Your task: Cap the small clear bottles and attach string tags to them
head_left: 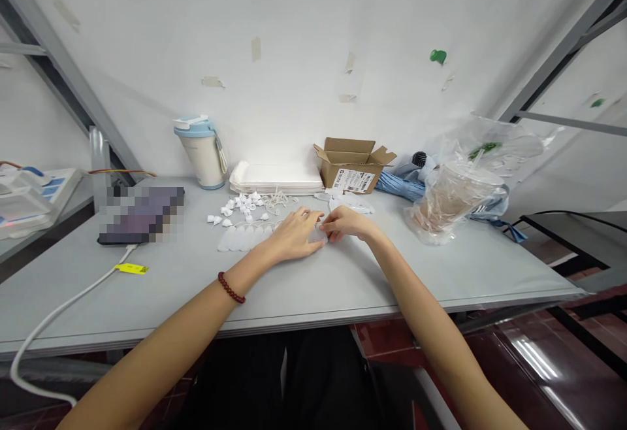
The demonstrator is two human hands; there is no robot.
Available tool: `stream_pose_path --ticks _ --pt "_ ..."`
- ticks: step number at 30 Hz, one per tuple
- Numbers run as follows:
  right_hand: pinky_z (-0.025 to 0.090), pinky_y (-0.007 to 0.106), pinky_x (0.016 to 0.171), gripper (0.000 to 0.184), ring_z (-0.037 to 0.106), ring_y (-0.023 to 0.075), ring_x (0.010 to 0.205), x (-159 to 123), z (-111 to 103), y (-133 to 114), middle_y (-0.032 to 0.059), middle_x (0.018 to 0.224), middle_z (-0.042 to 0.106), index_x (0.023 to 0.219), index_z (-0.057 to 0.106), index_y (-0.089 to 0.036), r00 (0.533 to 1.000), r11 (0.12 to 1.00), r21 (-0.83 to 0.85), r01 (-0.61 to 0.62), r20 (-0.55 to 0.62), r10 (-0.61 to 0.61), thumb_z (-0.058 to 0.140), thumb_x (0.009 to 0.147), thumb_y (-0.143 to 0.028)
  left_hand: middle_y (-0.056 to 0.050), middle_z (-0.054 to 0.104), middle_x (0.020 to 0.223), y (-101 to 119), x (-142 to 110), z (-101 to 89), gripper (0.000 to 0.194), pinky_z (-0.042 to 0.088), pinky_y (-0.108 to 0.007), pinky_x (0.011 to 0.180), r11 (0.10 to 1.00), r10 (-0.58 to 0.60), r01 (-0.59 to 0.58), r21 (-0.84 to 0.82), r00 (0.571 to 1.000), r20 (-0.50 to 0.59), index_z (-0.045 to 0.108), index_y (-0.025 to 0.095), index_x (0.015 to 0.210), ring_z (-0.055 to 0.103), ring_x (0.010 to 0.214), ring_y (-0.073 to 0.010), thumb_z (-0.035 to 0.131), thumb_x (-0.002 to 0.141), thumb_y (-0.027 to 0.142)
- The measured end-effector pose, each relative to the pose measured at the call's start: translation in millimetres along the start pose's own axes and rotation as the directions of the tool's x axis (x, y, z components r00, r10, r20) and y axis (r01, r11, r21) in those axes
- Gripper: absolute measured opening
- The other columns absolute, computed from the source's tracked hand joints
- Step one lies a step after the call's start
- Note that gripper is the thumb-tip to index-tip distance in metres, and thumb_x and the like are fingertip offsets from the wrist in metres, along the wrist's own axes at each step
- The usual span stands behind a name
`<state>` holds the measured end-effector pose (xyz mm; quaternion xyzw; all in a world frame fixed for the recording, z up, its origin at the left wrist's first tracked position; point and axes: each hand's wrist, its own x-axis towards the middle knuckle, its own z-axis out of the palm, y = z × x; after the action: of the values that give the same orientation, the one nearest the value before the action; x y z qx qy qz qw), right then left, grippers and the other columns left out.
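My left hand (295,235) is loosely spread over the right end of the row of translucent pieces (238,239) on the desk (274,293); right hand (349,222) curled there, can't tell if pinching. I'd press lightly, so nothing slides.

A workshop for small parts, as suggested by the long grey counter (343,289), metal framing (63,70), tape-marked white wall panel (304,12), heaped white plastic pieces (247,202) and red tiled floor (386,342).
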<state>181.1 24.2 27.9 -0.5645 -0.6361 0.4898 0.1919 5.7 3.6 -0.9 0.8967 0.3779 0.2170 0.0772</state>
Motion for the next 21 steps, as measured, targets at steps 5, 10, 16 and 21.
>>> stream_pose_path --ticks 5,10,16,21 --pt "0.049 0.020 0.043 0.012 0.059 0.0111 0.044 0.6 -0.4 0.5 0.0041 0.052 0.065 0.061 0.066 -0.010 1.000 1.000 0.015 0.006 0.013 -0.007 0.073 0.068 -0.016 -0.015 0.057 0.115 2.0 -0.6 -0.8 0.047 0.043 -0.042 0.085 1.000 -0.017 0.017 0.018 1.000 0.013 0.047 0.016 0.118 0.049 0.110 -0.0315 0.057 0.077 0.036" --pt "0.050 0.020 0.044 0.010 0.060 0.0117 0.045 3.3 -0.9 3.0 0.0035 0.051 0.064 0.060 0.066 -0.010 0.999 0.999 0.026 0.031 -0.007 -0.031 0.075 0.064 -0.013 -0.015 0.057 0.114 0.2 -0.3 1.9 0.046 0.043 -0.043 0.085 1.000 0.010 -0.011 0.025 1.000 0.020 0.048 0.016 0.118 0.049 0.109 -0.0314 0.056 0.078 0.037" --pt "0.050 0.020 0.045 0.008 0.060 0.0117 0.046 2.9 -0.6 2.8 0.0024 0.050 0.063 0.061 0.067 -0.011 0.998 0.998 0.014 0.055 -0.021 -0.054 0.074 0.064 -0.011 -0.015 0.058 0.112 1.8 -0.4 0.9 0.044 0.043 -0.042 0.084 1.000 -0.011 0.010 0.029 1.000 0.008 0.050 0.016 0.116 0.050 0.107 -0.0314 0.057 0.078 0.038" --pt "0.050 0.020 0.047 0.009 0.060 0.0110 0.046 -0.3 0.5 -1.4 0.0025 0.052 0.064 0.062 0.067 -0.010 0.999 1.000 -0.005 0.027 -0.034 -0.028 0.067 0.070 -0.007 -0.016 0.057 0.114 1.3 -0.2 -0.1 0.046 0.042 -0.043 0.086 0.999 -0.013 0.012 0.045 0.999 0.031 0.048 0.014 0.118 0.047 0.112 -0.0324 0.056 0.078 0.036"
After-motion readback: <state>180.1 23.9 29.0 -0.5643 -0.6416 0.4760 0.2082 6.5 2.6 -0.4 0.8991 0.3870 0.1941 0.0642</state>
